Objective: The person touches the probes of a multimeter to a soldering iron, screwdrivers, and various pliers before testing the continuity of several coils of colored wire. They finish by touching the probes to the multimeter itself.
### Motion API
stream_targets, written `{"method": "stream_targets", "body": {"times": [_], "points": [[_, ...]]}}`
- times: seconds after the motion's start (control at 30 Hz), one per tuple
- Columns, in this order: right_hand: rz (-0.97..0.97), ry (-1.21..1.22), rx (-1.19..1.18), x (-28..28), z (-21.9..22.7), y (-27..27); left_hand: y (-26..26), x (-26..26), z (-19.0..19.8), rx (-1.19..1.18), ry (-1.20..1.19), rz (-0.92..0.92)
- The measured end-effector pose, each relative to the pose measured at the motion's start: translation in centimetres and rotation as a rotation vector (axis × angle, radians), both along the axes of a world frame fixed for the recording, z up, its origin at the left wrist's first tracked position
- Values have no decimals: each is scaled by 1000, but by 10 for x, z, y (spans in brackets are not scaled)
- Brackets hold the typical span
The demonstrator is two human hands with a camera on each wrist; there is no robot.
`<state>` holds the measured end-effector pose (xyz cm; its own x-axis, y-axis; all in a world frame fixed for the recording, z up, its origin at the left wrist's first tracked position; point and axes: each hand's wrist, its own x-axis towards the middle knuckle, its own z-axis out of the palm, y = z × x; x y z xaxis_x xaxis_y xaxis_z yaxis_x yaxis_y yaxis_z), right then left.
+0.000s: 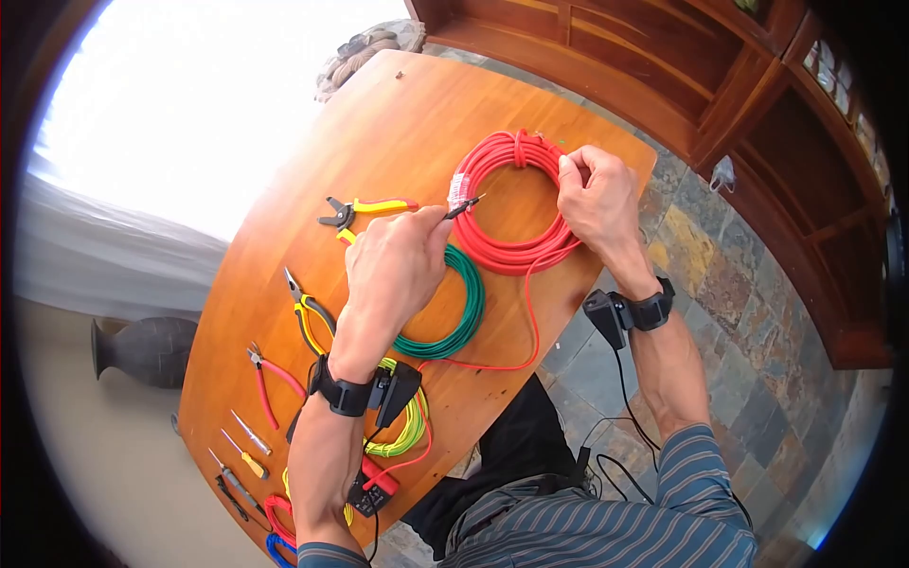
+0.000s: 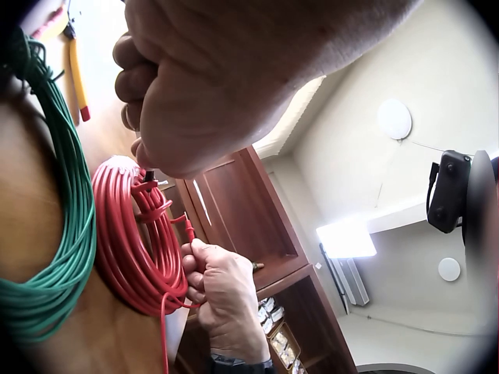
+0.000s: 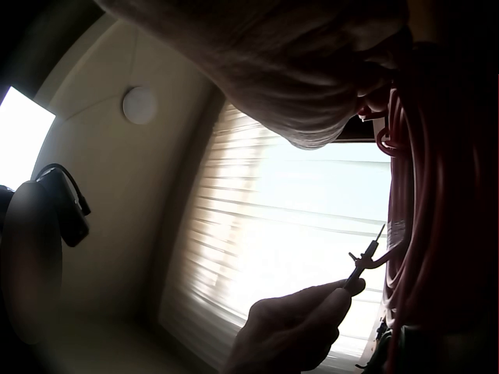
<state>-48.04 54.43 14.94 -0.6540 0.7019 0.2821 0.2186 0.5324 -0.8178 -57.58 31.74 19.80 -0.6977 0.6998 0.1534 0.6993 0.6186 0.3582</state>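
A large coil of red wire (image 1: 511, 257) lies at the far right of the table. My left hand (image 1: 398, 256) pinches a black test probe (image 1: 462, 207), its bare metal tip beside the coil's left side, where a white label shows. In the right wrist view a short wire end crosses the black probe (image 3: 362, 265) near its tip. My right hand (image 1: 601, 199) is at the coil's right edge, pinching a red test probe (image 2: 189, 229), which shows in the left wrist view. A thin red lead (image 1: 536, 322) runs from there towards the red and black multimeter (image 1: 374, 485), partly hidden by my left forearm.
A green wire coil (image 1: 473, 298) and a yellow-green coil (image 1: 407, 437) lie nearer me. Along the left are wire strippers (image 1: 383, 205), long-nose pliers (image 1: 307, 317), red-handled cutters (image 1: 262, 393) and several slim tools, including a yellow screwdriver (image 1: 254, 464). Wooden shelving (image 1: 653, 62) stands beyond the table.
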Motion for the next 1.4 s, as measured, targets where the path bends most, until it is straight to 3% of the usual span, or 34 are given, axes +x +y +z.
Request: {"method": "stream_targets", "body": {"times": [0.8,0.93,1.0,1.17,1.23,1.3,1.33,1.4], "points": [[-14,37,100,-4,-4,-3,-22,19,19,62,-32,20],[-2,20,70,-3,-3,-2,-31,10,16,46,71,76],[9,19,66,-3,-5,-1,-41,8,23,122,109,261],[11,76,60,4,1,-11,-87,13,41,70,77,295],[67,113,37,11,18,-31,-104,23,42,-100,-17,275],[287,106,-40,15,30,-53,-112,31,43,-150,-53,255],[291,105,-44,13,29,-62,-115,34,41,-166,-93,249],[568,163,136,8,21,-80,-118,36,37,-194,-135,246]]}}
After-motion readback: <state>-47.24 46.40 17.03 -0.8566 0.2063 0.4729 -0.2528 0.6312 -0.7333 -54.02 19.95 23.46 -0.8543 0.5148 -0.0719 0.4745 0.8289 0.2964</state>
